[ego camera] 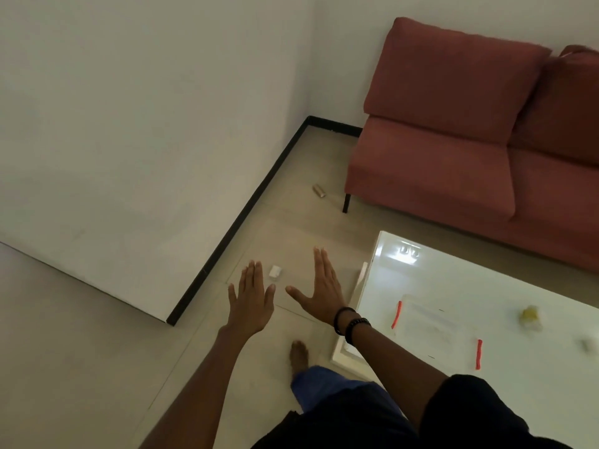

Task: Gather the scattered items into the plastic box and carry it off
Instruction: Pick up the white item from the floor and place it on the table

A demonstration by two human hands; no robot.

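A clear plastic box (431, 328) with red clips on two sides stands on the white table (505, 286) at the right. Beside it on the table lie a blurred yellow item (530, 315) and a small pale item (587, 345). On the floor, a small white block (275, 272) lies between my two hands, and a brownish cylinder (319, 191) lies farther off near the sofa leg. My left hand (251, 296) and my right hand (321, 286) are stretched out flat over the floor, fingers apart, holding nothing.
A red sofa (453, 131) stands against the far wall behind the table. A white wall with black skirting (246, 209) runs along the left. My bare foot (299, 353) is on the tiled floor beside the table's corner.
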